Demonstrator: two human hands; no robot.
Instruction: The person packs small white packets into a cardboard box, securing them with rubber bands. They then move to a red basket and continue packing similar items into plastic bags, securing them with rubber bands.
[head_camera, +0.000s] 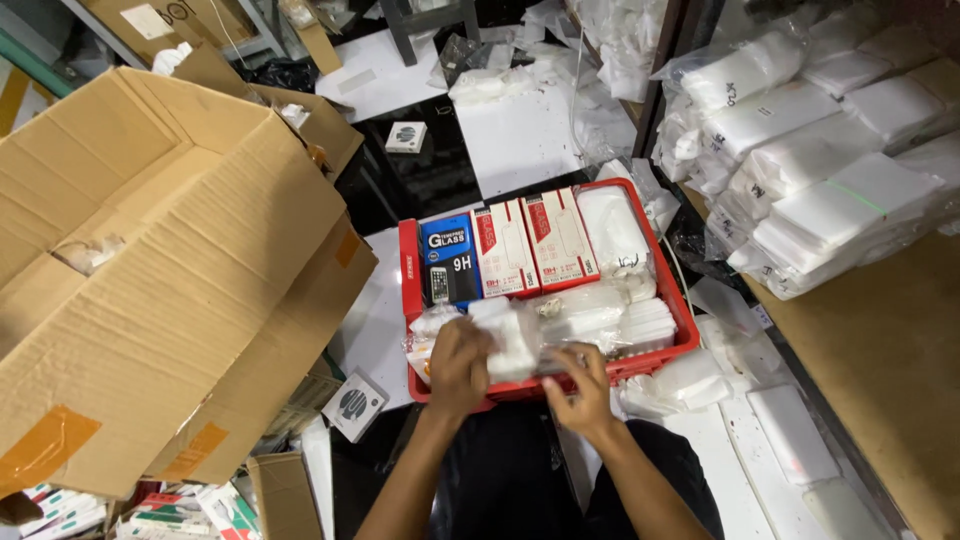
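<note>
My left hand (458, 366) and right hand (583, 388) both grip a clear plastic packet (520, 340) at the red basket's (410, 290) near edge. Boxes (520, 245) stand at twelve o'clock from it, a cardboard box (160, 270) at nine.

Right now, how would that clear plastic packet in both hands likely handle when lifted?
The clear plastic packet looks floppy: loose film wrinkles around white contents. Probably light; the left hand and right hand pinch it easily. The glossy film may be slippery.
</note>
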